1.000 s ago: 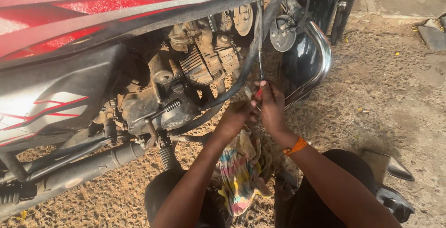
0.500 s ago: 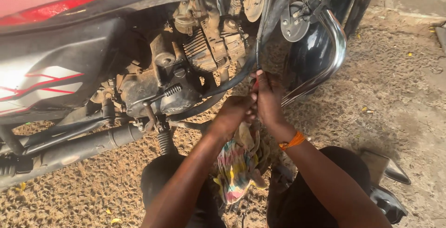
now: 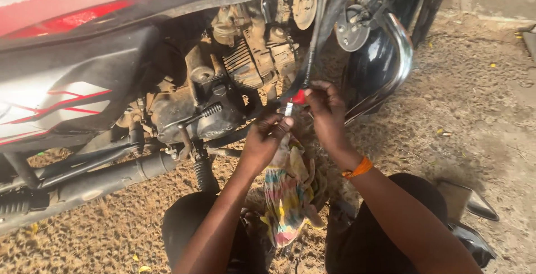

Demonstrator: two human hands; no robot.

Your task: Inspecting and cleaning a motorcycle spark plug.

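My left hand (image 3: 261, 141) holds a multicoloured rag (image 3: 286, 198) that hangs down from it, and its fingertips pinch a small metal spark plug (image 3: 288, 108). My right hand (image 3: 328, 113), with an orange band (image 3: 358, 169) on the wrist, grips a red cap (image 3: 300, 96) at the end of a black cable (image 3: 317, 39). The cap sits right above the plug, touching or nearly touching it. Both hands are close together, just in front of the dirty motorcycle engine (image 3: 245, 67).
The motorcycle leans overhead, with a red and black tank and side panel (image 3: 67, 95). Its exhaust pipe (image 3: 100, 176) runs low on the left, beside a kick lever (image 3: 184, 134). A black shiny cover with a chrome bar (image 3: 385, 56) stands at the right. My knees rest on sandy ground (image 3: 474, 101).
The two hands have stayed together by the engine. The left hand has dropped slightly, and the metal plug now shows below the red cap.
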